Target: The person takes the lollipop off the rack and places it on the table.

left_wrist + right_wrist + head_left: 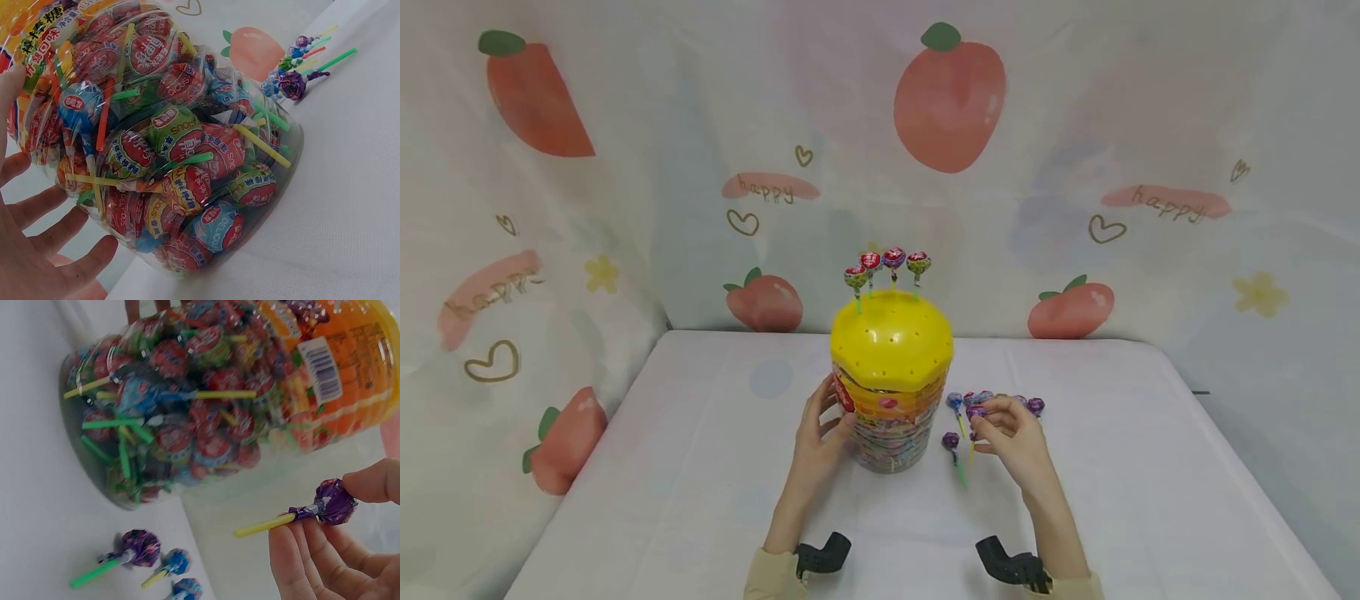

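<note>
A tall clear jar (891,442) packed with wrapped lollipops stands on the table under a domed yellow lid (891,342) dotted with small holes. Several lollipops (893,258) stand upright along the lid's back edge. My left hand (820,437) holds the jar's left side, thumb toward me and fingers spread round it. To the right of the jar, my right hand (1017,442) pinches a purple-wrapped lollipop (334,503) between thumb and fingers, its yellow stick pointing away from the palm. Another purple lollipop (140,549) with a green stick lies close to the jar.
Blue-wrapped lollipops (178,561) and more purple ones (1036,406) lie on the white tablecloth (700,517), behind and beside my right hand. A fruit-printed backdrop (850,83) rises behind the table. Each wrist carries a black camera mount (823,554).
</note>
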`<state>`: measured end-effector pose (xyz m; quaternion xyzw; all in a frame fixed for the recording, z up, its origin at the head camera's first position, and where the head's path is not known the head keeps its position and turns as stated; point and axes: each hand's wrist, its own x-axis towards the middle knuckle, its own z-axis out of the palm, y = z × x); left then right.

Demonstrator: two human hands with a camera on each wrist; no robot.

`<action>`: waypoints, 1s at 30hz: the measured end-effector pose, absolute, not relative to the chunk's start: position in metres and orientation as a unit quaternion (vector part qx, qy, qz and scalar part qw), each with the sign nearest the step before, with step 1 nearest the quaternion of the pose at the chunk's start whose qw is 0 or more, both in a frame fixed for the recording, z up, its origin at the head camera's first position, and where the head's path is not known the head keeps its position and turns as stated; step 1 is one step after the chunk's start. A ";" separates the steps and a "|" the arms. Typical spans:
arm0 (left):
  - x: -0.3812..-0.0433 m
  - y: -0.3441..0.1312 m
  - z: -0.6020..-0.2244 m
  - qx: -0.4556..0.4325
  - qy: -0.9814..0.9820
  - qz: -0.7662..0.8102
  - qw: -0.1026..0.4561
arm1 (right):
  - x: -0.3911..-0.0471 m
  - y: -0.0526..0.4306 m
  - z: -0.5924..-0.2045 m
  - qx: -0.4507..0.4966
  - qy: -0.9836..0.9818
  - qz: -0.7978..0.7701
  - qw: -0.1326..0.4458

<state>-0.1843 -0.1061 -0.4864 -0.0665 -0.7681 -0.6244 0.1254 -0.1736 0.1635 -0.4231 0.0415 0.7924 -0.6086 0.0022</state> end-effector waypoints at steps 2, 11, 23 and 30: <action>-0.184 -0.106 -0.486 -0.064 -0.768 -0.625 0.125 | -0.176 0.166 -0.430 0.049 0.793 -0.607 0.013; -0.185 -0.106 -0.487 -0.058 -0.769 -0.627 0.116 | -0.186 0.173 -0.456 0.082 0.781 -0.618 0.043; -0.185 -0.107 -0.488 -0.059 -0.769 -0.626 0.117 | -0.195 0.178 -0.483 0.110 0.839 -0.529 0.065; -0.185 -0.106 -0.488 -0.062 -0.767 -0.628 0.119 | -0.196 0.179 -0.488 0.115 0.847 -0.515 0.068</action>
